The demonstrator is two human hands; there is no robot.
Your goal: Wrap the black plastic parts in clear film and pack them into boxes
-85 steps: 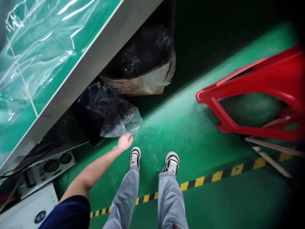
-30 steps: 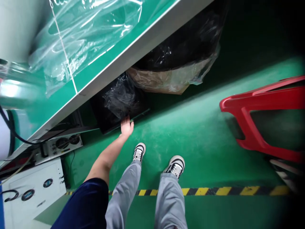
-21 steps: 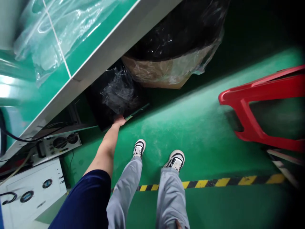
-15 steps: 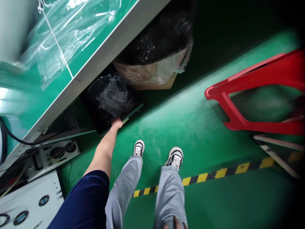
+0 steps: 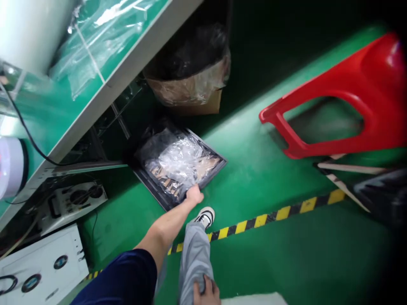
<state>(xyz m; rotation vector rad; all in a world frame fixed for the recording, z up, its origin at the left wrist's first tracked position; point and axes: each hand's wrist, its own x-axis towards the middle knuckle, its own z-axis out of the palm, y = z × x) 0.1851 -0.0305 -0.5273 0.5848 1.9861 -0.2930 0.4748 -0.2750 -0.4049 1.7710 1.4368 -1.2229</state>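
My left hand (image 5: 193, 195) is closed on the near edge of a black plastic crate (image 5: 151, 189), which lies on the green floor half out from beneath the workbench. In the crate is crumpled clear plastic film (image 5: 181, 159) over brown pieces that look like cardboard. At the bottom of the view, my right hand (image 5: 207, 293) rests on my grey trouser leg (image 5: 195, 250), fingers apart. A small dark patch shows between those fingers; I cannot make out what it is.
A cardboard box (image 5: 203, 103) with a plastic liner stands beyond the crate. The workbench edge (image 5: 127, 63) runs above at left. A red plastic stool (image 5: 333, 144) is at right. White equipment cases (image 5: 44, 264) stand at lower left. Yellow-black tape (image 5: 260, 221) crosses the floor.
The black crate has come out from under the bench, towards me and to the right, with my left hand on its edge. More of its contents shows. My right hand shows more fully.
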